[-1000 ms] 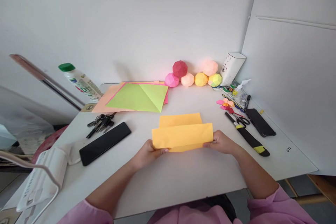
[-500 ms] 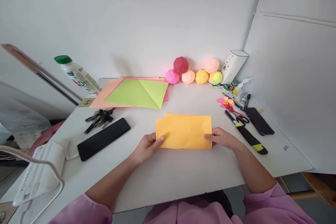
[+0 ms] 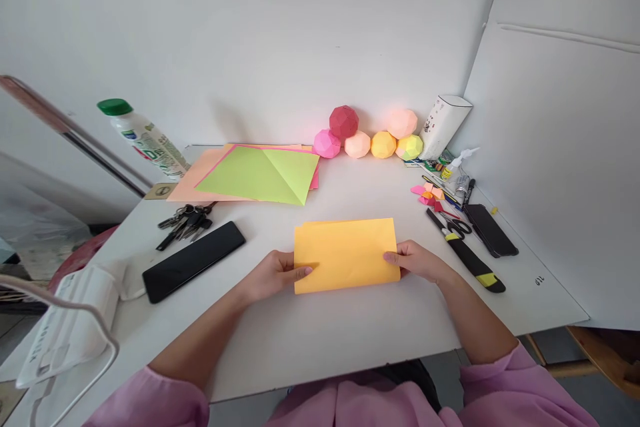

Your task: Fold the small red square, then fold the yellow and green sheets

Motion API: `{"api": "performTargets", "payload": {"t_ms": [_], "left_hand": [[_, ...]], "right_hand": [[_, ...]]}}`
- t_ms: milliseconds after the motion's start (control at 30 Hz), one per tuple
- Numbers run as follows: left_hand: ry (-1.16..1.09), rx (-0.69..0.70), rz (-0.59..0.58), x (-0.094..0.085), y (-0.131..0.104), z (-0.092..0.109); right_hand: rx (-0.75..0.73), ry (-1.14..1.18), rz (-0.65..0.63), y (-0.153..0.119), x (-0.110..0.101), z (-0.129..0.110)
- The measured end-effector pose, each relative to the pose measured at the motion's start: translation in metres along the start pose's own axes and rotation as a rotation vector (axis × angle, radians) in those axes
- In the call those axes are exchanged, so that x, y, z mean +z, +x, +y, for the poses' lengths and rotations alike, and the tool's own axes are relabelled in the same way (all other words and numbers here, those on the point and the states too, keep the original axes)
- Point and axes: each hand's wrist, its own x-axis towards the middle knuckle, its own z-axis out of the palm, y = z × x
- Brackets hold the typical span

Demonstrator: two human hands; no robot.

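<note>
A folded sheet of orange paper [image 3: 346, 255] is held over the middle of the white table [image 3: 320, 333]. My left hand [image 3: 276, 273] pinches its left edge, thumb on top and fingers behind. At the opposite edge my right hand [image 3: 416, 260] grips it in the same way. Along its top a second layer peeks out slightly behind the front one. Farther back lies a stack of coloured paper with a creased light green sheet [image 3: 260, 177] on top.
Faceted paper balls [image 3: 357, 145] line the wall. To the right are scissors [image 3: 457, 225], a black-and-yellow cutter [image 3: 473, 260], a glue bottle [image 3: 453, 168] and a dark phone [image 3: 491, 230]. On the left are keys [image 3: 187, 221], a black phone [image 3: 194, 261], a power strip [image 3: 75, 323] and a bottle [image 3: 145, 140].
The orange paper has turned slightly, its left side lower and its right side a little inward. Its two layers are nearer to lining up at the left edge. Both hands keep hold.
</note>
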Motion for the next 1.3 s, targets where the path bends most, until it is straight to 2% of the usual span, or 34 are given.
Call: {"api": "performTargets", "payload": {"t_ms": [67, 200, 267, 367, 433, 533, 600, 700, 833, 900, 967, 1033, 1067, 1100, 1133, 1200, 1233, 1300], "left_hand": [[-0.036, -0.036, 0.024, 0.001, 0.0, 0.001], [-0.104, -0.091, 0.175, 0.008, 0.001, -0.005], [-0.146, -0.09, 0.181, 0.009, 0.003, -0.01], [-0.131, -0.078, 0.13, 0.006, 0.004, -0.015], [-0.098, -0.06, 0.1, 0.004, 0.006, -0.019], [-0.126, 0.007, 0.051, 0.006, 0.007, -0.021], [-0.139, 0.055, 0.03, 0.011, 0.007, -0.021], [-0.116, 0.095, 0.034, 0.019, 0.007, -0.019], [-0.034, 0.133, 0.092, 0.023, 0.008, -0.019], [0.056, 0.15, 0.149, 0.024, 0.009, -0.02], [0.242, 0.197, 0.294, 0.028, 0.008, -0.02], [0.518, 0.295, 0.495, 0.037, 0.004, -0.019], [0.662, 0.37, 0.569, 0.044, 0.002, -0.018], [0.788, 0.45, 0.595, 0.052, -0.002, -0.017], [0.888, 0.546, 0.552, 0.06, -0.005, -0.016], [1.043, 0.687, 0.341, 0.076, -0.011, -0.016], [1.1, 0.721, 0.253, 0.083, -0.014, -0.016], [1.172, 0.711, 0.148, 0.093, -0.018, -0.019]], "right_hand": [[-0.002, 0.003, 0.001, 0.0, 0.001, 0.001], [-0.016, 0.0, -0.007, -0.002, 0.001, 0.0], [-0.026, -0.001, -0.031, -0.004, -0.003, -0.003], [-0.042, 0.02, -0.082, -0.003, -0.015, -0.011], [-0.085, -0.018, -0.02, 0.001, -0.024, -0.021], [-0.198, -0.274, 0.201, 0.01, -0.027, -0.04], [-0.257, -0.488, 0.245, 0.018, -0.015, -0.053], [-0.25, -0.708, 0.162, 0.031, 0.014, -0.064], [-0.204, -0.882, 0.159, 0.047, 0.043, -0.063], [-0.222, -0.917, 0.179, 0.052, 0.045, -0.059], [-0.246, -0.941, 0.189, 0.055, 0.042, -0.056], [-0.271, -0.973, 0.196, 0.058, 0.04, -0.055], [-0.287, -0.996, 0.205, 0.059, 0.039, -0.054], [-0.302, -1.02, 0.215, 0.061, 0.04, -0.054], [-0.315, -1.046, 0.224, 0.062, 0.041, -0.053], [-0.334, -1.1, 0.238, 0.066, 0.044, -0.051], [-0.341, -1.125, 0.241, 0.068, 0.046, -0.05], [-0.353, -1.169, 0.239, 0.072, 0.047, -0.049]]}}
